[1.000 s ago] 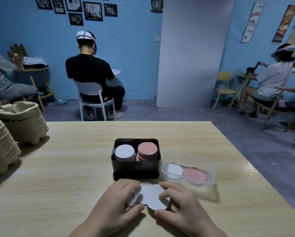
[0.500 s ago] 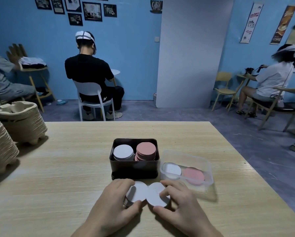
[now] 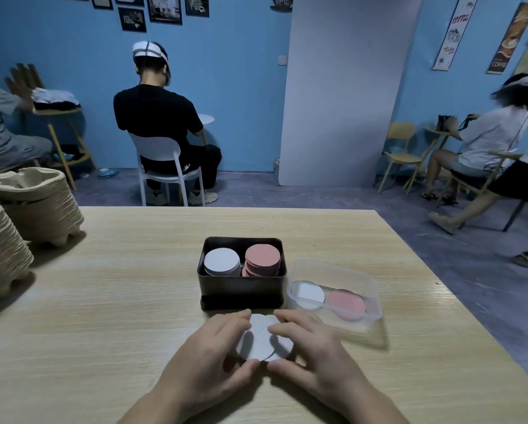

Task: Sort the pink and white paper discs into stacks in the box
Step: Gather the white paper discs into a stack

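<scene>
A dark box [image 3: 241,293] stands mid-table with a white disc stack [image 3: 222,262] on its left and a pink disc stack [image 3: 262,258] on its right. Just in front of it, several white paper discs [image 3: 261,338] overlap between my hands. My left hand [image 3: 207,359] pinches them from the left, thumb below and fingers on top. My right hand [image 3: 311,353] pinches them from the right in the same way. Parts of the discs are hidden under my fingers.
A clear plastic tub [image 3: 375,304] right of the box holds a white disc [image 3: 308,292] and a pink disc [image 3: 346,304]. Stacked pulp trays [image 3: 33,206] stand at the table's left edge. Seated people and chairs are beyond the table.
The white discs lay side by side between my hands; now they overlap into a tighter bunch, and both hands have closed in toward each other.
</scene>
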Demonstrator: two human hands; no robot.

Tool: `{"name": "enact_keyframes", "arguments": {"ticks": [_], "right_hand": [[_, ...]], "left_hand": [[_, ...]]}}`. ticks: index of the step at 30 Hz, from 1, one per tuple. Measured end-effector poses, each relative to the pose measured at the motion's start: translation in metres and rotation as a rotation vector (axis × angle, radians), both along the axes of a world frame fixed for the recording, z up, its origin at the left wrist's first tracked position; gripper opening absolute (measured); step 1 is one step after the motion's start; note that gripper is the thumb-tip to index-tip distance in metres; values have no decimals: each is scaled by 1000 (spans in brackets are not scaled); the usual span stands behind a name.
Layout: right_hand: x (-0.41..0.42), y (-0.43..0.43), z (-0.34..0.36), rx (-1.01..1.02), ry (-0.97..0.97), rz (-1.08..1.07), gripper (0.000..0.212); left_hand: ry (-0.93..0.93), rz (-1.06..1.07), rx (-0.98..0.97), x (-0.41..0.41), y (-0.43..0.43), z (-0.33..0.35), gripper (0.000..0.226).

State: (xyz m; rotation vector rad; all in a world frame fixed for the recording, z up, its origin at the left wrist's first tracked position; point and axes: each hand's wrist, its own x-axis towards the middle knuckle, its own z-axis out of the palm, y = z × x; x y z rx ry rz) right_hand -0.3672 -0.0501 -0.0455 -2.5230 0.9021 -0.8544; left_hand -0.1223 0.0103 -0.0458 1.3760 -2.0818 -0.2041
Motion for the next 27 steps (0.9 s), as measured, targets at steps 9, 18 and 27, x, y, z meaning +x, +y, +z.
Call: {"name": "enact_keyframes", "arguments": {"ticks": [9,18,27], "right_hand": [[9,-1,-6,3,11,35,28],[8,2,-4,12,-43,44,28],[10,0,-4,60,7,102,34]], "left_hand": [[34,-52,2,3,-1,-4,58],[203,-31,101,5,-4,-2,55],[143,-59,83,2,0,-2,63]]}}
